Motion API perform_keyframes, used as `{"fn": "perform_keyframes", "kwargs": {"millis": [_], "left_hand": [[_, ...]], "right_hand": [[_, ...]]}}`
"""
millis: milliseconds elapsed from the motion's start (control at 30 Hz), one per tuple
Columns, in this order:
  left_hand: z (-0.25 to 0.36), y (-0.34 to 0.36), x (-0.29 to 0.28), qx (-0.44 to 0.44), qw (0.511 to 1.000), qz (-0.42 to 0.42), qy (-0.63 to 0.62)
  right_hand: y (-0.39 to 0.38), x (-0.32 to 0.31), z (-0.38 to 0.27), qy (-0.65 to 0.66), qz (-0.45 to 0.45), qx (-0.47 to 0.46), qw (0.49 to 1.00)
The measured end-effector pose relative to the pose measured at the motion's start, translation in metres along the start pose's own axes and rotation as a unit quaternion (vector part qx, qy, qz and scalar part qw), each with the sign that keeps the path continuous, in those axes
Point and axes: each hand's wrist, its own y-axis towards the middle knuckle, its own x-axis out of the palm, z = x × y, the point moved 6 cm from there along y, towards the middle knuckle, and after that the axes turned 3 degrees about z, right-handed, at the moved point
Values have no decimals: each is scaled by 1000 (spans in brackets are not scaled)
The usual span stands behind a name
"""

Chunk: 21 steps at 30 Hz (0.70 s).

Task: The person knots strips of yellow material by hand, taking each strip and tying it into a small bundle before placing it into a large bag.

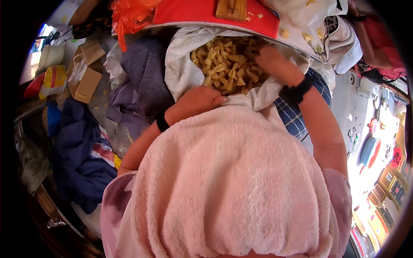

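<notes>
Presently, I locate the tan pieces (230, 64) inside the mouth of the white sack (183, 53), just below the edge of the red-topped bench (185, 13). The left hand (202, 98) lies at the sack's near rim; its fingers appear curled, but I cannot tell whether they clamp the fabric. The right hand (275, 62) reaches into the mouth's right side; its fingers are largely hidden, so I cannot tell whether they are apart or together. I judge each piece light, dry and fairly stiff, possibly brittle at its flared ends: grip the narrow middle. The sack appears soft and slick; grasp a folded rim section.
</notes>
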Motion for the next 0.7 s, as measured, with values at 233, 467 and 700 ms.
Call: {"fn": "perform_keyframes", "kwargs": {"millis": [233, 467, 700], "left_hand": [[-6, -1, 5, -12, 1000, -1, 13], [-7, 0, 1, -5, 1000, -16, 7], [-4, -5, 3, 34, 999, 4, -21]], "right_hand": [[43, 59, 4, -14, -79, -25, 996], [-1, 64, -52, 155, -213, 35, 964], [-39, 14, -109, 42, -22, -1, 999]]}}
